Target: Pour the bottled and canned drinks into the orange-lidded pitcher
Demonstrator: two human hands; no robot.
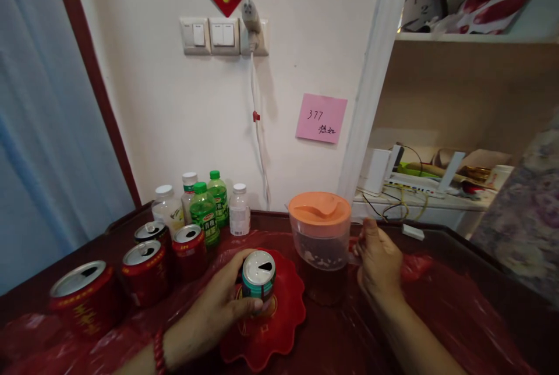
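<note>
A green can (258, 277) with an opened top is held upright in my left hand (229, 299), over a red scalloped plate (286, 337). My right hand (379, 261) is wrapped round the handle of a clear plastic pitcher (321, 244) with an orange lid. The pitcher is upright, to the right of the plate, and its lower part looks dark and see-through. A red bead bracelet (159, 353) is on my left wrist.
Several red cans (146, 276) stand at the left. Behind them are green bottles (204, 215) and white-capped bottles (240, 212). Red plastic film (454, 305) covers parts of the dark table. At the right, a shelf holds a white router (414, 183).
</note>
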